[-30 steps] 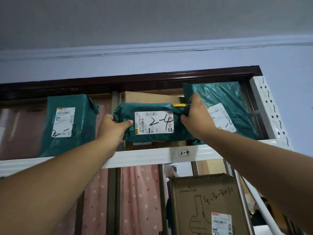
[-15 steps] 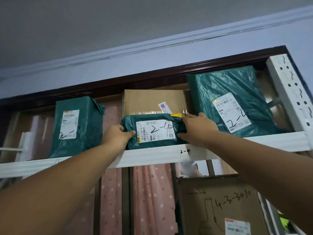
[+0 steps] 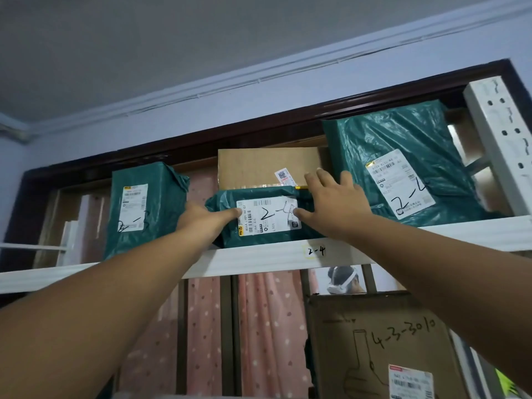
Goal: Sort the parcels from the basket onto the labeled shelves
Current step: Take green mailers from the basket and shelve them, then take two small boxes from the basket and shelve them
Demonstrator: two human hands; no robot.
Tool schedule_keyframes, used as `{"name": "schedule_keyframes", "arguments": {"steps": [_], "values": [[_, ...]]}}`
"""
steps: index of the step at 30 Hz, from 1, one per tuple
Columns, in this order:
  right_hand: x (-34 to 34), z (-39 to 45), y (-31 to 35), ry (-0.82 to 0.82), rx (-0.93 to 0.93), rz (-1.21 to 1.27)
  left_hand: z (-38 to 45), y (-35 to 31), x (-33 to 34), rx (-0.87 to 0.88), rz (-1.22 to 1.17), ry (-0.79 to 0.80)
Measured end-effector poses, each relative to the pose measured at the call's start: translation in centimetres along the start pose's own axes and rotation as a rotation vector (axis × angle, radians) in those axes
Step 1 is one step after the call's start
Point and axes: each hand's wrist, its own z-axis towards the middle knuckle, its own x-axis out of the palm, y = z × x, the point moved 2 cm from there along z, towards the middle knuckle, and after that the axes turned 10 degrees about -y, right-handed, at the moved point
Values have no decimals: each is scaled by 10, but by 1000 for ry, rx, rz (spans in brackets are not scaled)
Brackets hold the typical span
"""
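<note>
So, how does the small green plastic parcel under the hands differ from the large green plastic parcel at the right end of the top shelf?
The small green plastic parcel lies low and flat; the large green plastic parcel stands tall and leans back. Both hands, left hand and right hand, touch the small one; nothing touches the large one. The small one sits before a brown cardboard box; the large one stands beside it. Both carry a white label with "2-4" handwritten.

Count on the top shelf point(image 3: 259, 256): three green parcels point(image 3: 267, 217), at 9, 12 and 2 o'clock; one brown box point(image 3: 267, 165) behind the middle parcel. Below, at 5 o'clock: one cardboard carton point(image 3: 383, 347). Hands in frame: two, left hand point(image 3: 201, 220) and right hand point(image 3: 334, 203).
</note>
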Motion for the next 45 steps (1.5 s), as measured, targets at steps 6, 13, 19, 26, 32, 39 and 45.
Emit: {"name": "schedule_keyframes", "arguments": {"steps": [6, 13, 19, 26, 32, 39, 45], "values": [[-15, 13, 28, -49, -38, 87, 2, -6, -26, 27, 87, -2], [-30, 14, 105, -76, -103, 228, 9, 18, -106, 10, 247, -78], [-49, 6, 215, -91, -185, 438, 19, 61, -204, -23, 440, -171], [-54, -37, 372, 2, -304, 620, 11, 135, -327, -111, 620, -256], [-38, -100, 494, 150, -358, 755, -12, 207, -425, -245, 795, -235], [27, -238, 630, 516, -458, 862, -86, 346, -544, -521, 829, -220], [101, -424, 725, 910, -535, 895, -219, 496, -617, -895, 862, -289]]}}
